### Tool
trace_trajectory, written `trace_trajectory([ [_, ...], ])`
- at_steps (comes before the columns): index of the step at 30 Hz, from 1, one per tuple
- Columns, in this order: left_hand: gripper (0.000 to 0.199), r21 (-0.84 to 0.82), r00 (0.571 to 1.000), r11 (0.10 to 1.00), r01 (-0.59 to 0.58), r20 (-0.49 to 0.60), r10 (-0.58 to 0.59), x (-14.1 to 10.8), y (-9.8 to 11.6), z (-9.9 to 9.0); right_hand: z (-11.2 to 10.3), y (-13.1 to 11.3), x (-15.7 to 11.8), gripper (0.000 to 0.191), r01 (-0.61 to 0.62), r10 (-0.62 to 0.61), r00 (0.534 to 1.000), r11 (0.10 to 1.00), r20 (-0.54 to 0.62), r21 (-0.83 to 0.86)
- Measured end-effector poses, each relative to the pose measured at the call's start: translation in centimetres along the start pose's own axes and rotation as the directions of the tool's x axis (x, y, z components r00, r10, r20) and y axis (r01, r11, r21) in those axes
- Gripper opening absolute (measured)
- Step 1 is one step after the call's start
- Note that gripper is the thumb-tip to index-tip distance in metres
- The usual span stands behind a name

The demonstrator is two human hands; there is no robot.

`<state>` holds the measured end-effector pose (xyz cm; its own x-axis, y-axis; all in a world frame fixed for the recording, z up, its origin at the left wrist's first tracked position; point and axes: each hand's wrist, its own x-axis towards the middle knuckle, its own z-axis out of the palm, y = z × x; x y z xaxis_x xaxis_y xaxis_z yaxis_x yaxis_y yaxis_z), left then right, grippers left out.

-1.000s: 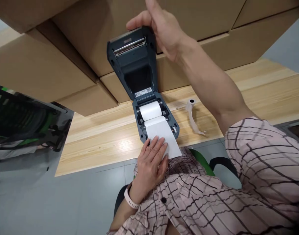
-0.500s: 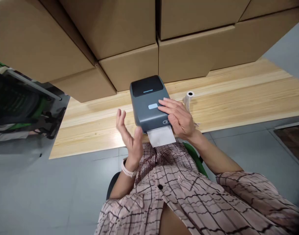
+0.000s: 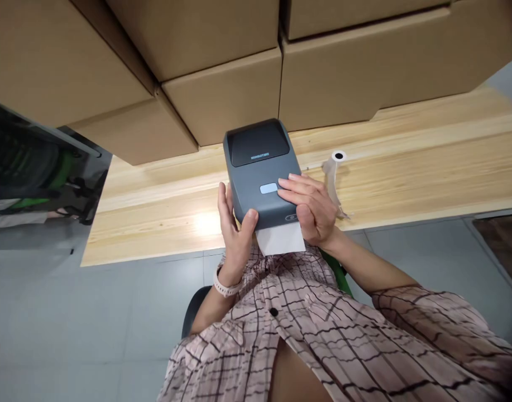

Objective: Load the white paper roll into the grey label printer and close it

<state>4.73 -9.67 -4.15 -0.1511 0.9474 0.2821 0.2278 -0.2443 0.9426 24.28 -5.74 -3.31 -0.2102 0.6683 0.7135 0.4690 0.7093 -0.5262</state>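
Note:
A dark grey label printer [image 3: 256, 187] sits on the wooden table near its front edge, with a glossy black window on top and a pale blue button [image 3: 268, 188]. White label paper [image 3: 282, 240] sticks out of its front slot. My left hand [image 3: 235, 234] grips the printer's left side, thumb on the front corner and fingers along the wall. Across the top right lies my right hand [image 3: 312, 206], its fingers stretched out flat with the tips just beside the button. Its thumb is bent near the front right edge.
Brown cardboard boxes [image 3: 222, 100] line the back of the table [image 3: 406, 178]. Right of the printer stands a small white paper roll [image 3: 338, 157] with a loose strip trailing down to the front. A dark chair [image 3: 33, 162] is at the far left.
My left hand has moved in from the air beside the printer and now touches its left side and front corner. My right hand stays on top. The view has shifted slightly.

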Motion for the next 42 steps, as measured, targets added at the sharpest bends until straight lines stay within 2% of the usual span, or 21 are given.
trace_trajectory([
  [2,0.079,0.0,1.0,1.0,0.023,-0.004,-0.023,-1.0,0.3,0.0,-0.1,-0.1,0.2,0.053,0.028,-0.027,0.999,0.999,-0.029,0.027],
  [4,0.076,0.021,0.995,0.999,0.045,-0.086,-0.043,-3.0,0.7,0.0,-0.3,-0.3,0.4,0.05,0.066,-0.063,0.997,0.996,-0.052,0.054],
  [6,0.053,0.053,0.97,0.997,0.047,-0.242,-0.033,-5.3,1.0,0.0,-0.5,-0.5,0.7,0.047,0.093,-0.088,0.994,0.992,-0.067,0.08],
  [7,0.034,0.049,0.965,0.996,0.074,-0.254,-0.059,-6.2,1.1,0.1,-0.6,-0.6,0.8,0.046,0.1,-0.093,0.993,0.991,-0.072,0.09],
  [8,0.029,0.02,0.974,0.991,0.136,-0.186,-0.129,-6.8,1.4,0.1,-0.6,-0.7,0.8,0.046,0.103,-0.096,0.992,0.99,-0.078,0.094],
  [9,0.038,-0.028,0.97,0.976,0.217,-0.106,-0.219,-7.1,1.6,0.1,-0.6,-0.8,0.8,0.045,0.106,-0.098,0.991,0.99,-0.086,0.095],
  [10,0.046,-0.087,0.949,0.946,0.312,-0.002,-0.314,-7.0,1.9,0.2,-0.5,-0.8,0.8,0.045,0.108,-0.1,0.991,0.99,-0.091,0.094],
  [12,0.055,-0.21,0.865,0.842,0.497,0.197,-0.462,-6.1,2.6,0.4,-0.4,-0.7,0.8,0.044,0.104,-0.097,0.991,0.991,-0.087,0.081],
  [14,0.057,-0.302,0.797,0.742,0.599,0.318,-0.514,-4.9,3.2,0.5,-0.4,-0.5,0.8,0.045,0.105,-0.1,0.992,0.992,-0.073,0.065],
  [16,0.059,-0.347,0.783,0.705,0.619,0.35,-0.515,-4.4,3.5,0.6,-0.5,-0.4,0.9,0.044,0.122,-0.119,0.991,0.991,-0.062,0.053],
  [20,0.06,-0.28,0.816,0.773,0.568,0.316,-0.485,-5.1,3.0,0.1,-0.8,-0.5,1.5,0.043,0.137,-0.136,0.991,0.988,0.016,-0.075],
  [22,0.06,-0.204,0.854,0.839,0.505,0.259,-0.452,-5.7,2.5,-0.7,-1.0,-0.9,2.1,0.042,0.136,-0.12,0.989,0.971,0.09,-0.197],
  [24,0.058,-0.158,0.914,0.902,0.402,0.129,-0.385,-5.7,2.1,-1.6,-1.1,-1.2,2.9,0.039,0.168,-0.126,0.979,0.944,0.16,-0.282],
  [26,0.051,-0.135,0.959,0.953,0.27,-0.056,-0.279,-5.2,1.7,-2.4,-1.1,-1.5,3.9,0.034,0.217,-0.152,0.963,0.928,0.223,-0.303],
  [28,0.041,-0.087,0.963,0.988,0.129,-0.225,-0.146,-4.3,1.3,-2.9,-1.3,-1.5,4.6,0.032,0.242,-0.171,0.949,0.933,0.265,-0.266],
  [30,0.034,-0.014,0.954,1.0,0.008,-0.3,-0.012,-3.4,0.9,-3.0,-1.6,-1.2,4.6,0.032,0.198,-0.143,0.951,0.962,0.275,-0.187],
  [32,0.044,0.041,0.967,0.998,-0.052,-0.246,0.061,-2.9,0.5,-2.8,-2.1,-0.7,3.6,0.035,0.063,-0.046,0.971,0.996,0.233,-0.068],
  [34,0.059,0.067,0.992,0.996,-0.054,-0.112,0.061,-2.9,0.1,-2.5,-2.4,-0.2,1.8,0.043,-0.146,0.133,0.979,0.986,0.155,0.08],
  [37,0.066,0.092,0.997,0.993,-0.071,0.003,0.071,-3.3,-0.5,-2.1,-2.2,0.4,-1.1,0.053,-0.388,0.367,0.921,0.879,0.126,0.278],
  [39,0.068,0.107,0.995,0.989,-0.102,0.009,0.102,-3.6,-0.8,-1.8,-1.9,0.5,-2.3,0.056,-0.443,0.415,0.896,0.827,0.155,0.346],
  [42,0.067,0.12,0.994,0.987,-0.106,-0.01,0.108,-3.7,-1.2,-1.7,-1.6,0.4,-2.9,0.058,-0.45,0.419,0.892,0.794,0.168,0.408],
])
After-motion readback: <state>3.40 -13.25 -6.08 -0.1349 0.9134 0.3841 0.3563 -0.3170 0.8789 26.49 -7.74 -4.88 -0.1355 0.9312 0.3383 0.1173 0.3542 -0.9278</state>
